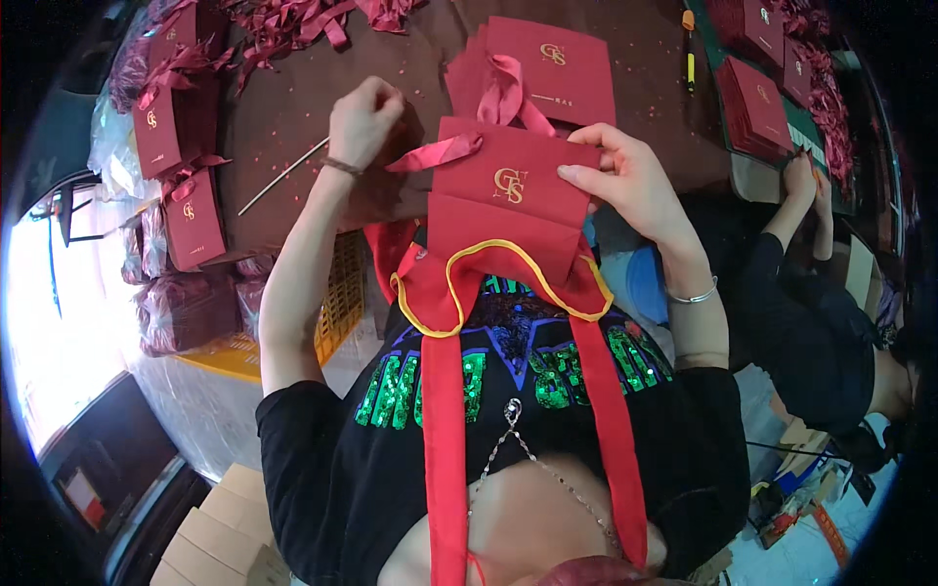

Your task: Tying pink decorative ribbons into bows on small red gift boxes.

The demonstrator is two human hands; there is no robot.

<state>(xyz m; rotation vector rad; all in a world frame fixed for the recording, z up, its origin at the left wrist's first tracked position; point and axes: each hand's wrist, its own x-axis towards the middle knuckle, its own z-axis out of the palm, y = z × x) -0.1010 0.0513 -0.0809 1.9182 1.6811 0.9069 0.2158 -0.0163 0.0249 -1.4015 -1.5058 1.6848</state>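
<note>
1. We've got our right hand (625, 181) pinching the right edge of a dark red paper bag (508, 186), thumb flat on its printed face, fingers curled behind it.
2. Over on the other side, our left hand (363, 122) is clenched into a loose fist around the end of a red satin ribbon (440, 151), and the ribbon runs taut from that fist to the bag's top left corner.
3. The bag sits flat between both hands at the near edge of the brown table (293, 107), long axis running left to right, gold emblem facing up at us and top edge pointing away.
4. Just beyond it, another flat red bag (557, 63) lies on the table with a looped ribbon (503, 93) draped over its near edge.
5. To the left, finished bags with bows (176, 127) stand in a row; whether anything is inside them, we cannot tell.
6. A thin metal rod (283, 176) lies slantwise near our left wrist.
7. Below the table edge, a yellow crate (337, 303) shows, its contents hidden.
8. Far right, another person's hand (801, 176) rests by stacked red bags (757, 107).
</note>
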